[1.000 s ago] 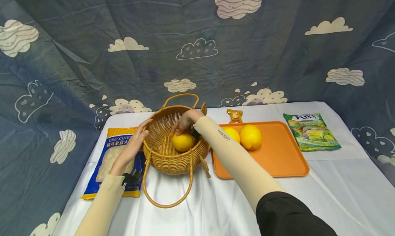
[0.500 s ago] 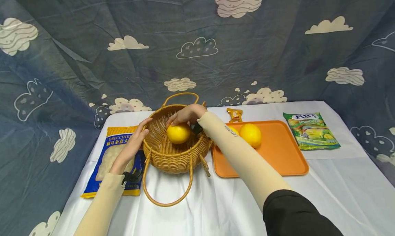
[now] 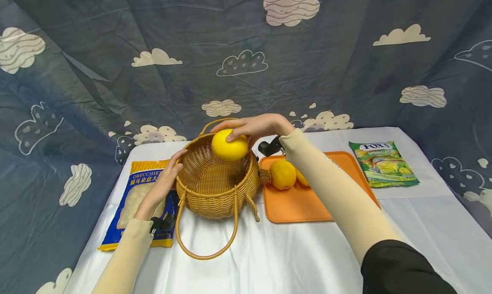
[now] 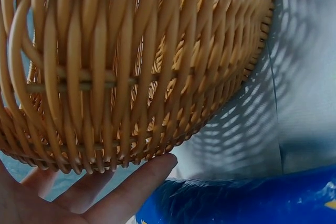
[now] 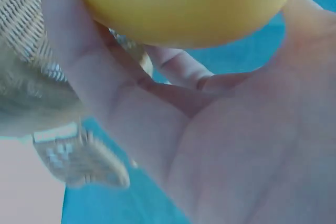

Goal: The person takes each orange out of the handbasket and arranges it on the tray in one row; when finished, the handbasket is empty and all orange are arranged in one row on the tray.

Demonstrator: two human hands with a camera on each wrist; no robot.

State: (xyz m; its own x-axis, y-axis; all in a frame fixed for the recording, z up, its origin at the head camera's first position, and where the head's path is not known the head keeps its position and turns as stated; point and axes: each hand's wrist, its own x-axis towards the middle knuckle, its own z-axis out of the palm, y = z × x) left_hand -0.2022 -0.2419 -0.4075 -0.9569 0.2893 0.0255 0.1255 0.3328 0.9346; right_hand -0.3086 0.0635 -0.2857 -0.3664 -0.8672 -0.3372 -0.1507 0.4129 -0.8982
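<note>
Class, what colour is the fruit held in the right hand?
The fruit in the right hand is bright yellow, shown best in the head view.

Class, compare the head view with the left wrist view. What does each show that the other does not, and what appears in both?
Only the head view shows the right hand gripping a yellow fruit, two more fruits on an orange tray, and the green FOX'S bag.

Only the left wrist view shows the lattice-like shadow on the white cloth beside the basket.

Both show the basket, the left hand at its side, part of the cloth, and the blue packet, just partly visible at the wrist view's lower edge.
</note>
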